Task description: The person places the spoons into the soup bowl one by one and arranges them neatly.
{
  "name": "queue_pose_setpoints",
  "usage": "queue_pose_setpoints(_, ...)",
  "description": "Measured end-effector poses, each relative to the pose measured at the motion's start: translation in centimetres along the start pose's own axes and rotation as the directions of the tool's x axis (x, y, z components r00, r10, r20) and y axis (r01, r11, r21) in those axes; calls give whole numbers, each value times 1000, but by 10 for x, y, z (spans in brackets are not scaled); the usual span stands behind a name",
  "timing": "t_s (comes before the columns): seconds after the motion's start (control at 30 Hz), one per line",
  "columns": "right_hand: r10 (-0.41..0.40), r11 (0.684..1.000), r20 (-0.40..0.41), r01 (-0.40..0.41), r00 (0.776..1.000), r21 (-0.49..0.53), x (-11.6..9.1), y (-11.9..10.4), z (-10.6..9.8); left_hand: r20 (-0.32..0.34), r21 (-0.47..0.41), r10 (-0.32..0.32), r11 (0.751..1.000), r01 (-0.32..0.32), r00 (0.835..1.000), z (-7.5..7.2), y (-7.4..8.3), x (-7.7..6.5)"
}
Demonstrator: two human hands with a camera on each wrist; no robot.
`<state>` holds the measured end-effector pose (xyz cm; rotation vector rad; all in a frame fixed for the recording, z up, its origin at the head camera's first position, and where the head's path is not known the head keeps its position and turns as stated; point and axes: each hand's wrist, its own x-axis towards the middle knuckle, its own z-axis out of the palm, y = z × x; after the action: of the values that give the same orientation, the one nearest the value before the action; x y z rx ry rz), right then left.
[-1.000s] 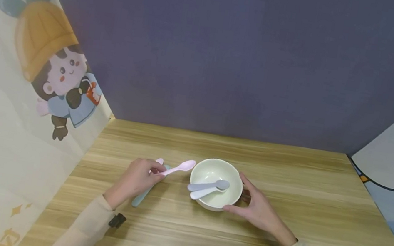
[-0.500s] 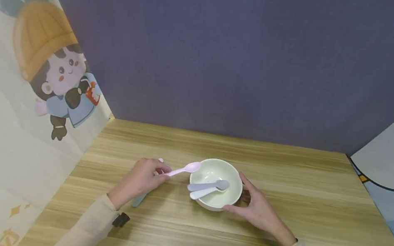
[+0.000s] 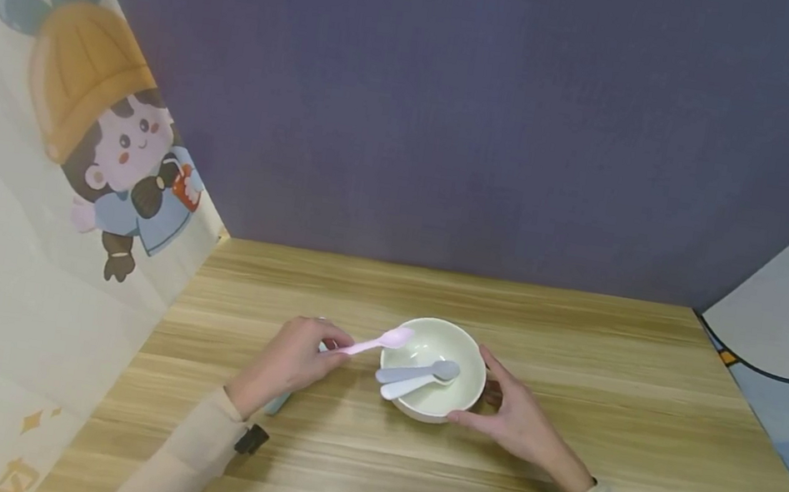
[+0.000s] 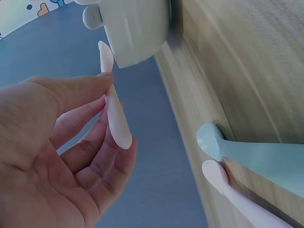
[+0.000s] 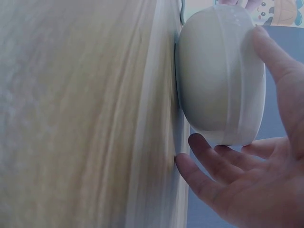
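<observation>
My left hand [image 3: 299, 359] pinches a pink spoon [image 3: 381, 341] between thumb and fingers, its head over the left rim of a white bowl [image 3: 420, 330]. In the left wrist view, the pink spoon [image 4: 116, 114] is held clear of the table. Around the bowl's right side curves my right hand [image 3: 521, 419], thumb at the near rim and a finger at the far rim. A greyish-purple spoon [image 3: 407, 372] and a white spoon [image 3: 408, 385] lie in the bowl, handles resting over its left edge. Beneath my left hand lie a teal spoon [image 4: 266, 161] and another pale pink spoon [image 4: 237, 199].
The wooden table [image 3: 577, 347] extends on both sides of the bowl. A dark blue-grey panel [image 3: 457, 120] stands along its back edge. White panels with cartoon prints [image 3: 143, 152] flank the left and right.
My left hand has moved right with the pink spoon, bringing its head from beside the bowl to over the rim. The right hand and bowl have stayed in place.
</observation>
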<state>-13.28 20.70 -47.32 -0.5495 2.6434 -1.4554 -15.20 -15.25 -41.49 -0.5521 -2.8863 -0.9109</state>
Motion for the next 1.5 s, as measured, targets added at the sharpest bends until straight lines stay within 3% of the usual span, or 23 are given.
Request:
queue_pose_setpoints(0.4, 0, 1000, -1, 0, 1000, 3, -1, 1, 1, 15, 20, 6, 1000, -6, 1000, 0, 8, 3)
queue_pose_setpoints(1.03, 11, 1000, 0, -11, 1000, 2, 0, 2, 1, 89, -22, -20, 1000, 22, 996, 5, 22, 12)
queue_pose_setpoints(1.33, 23, 1000, -3, -23, 1000, -8, 1, 2, 0, 114, -35, 5, 999, -1, 993, 7, 25, 16)
queue_pose_setpoints(1.5, 27, 1000, -2, -27, 1000, -13, 1, 1, 0, 101, -12, 53, 999, -52, 993, 10, 26, 18)
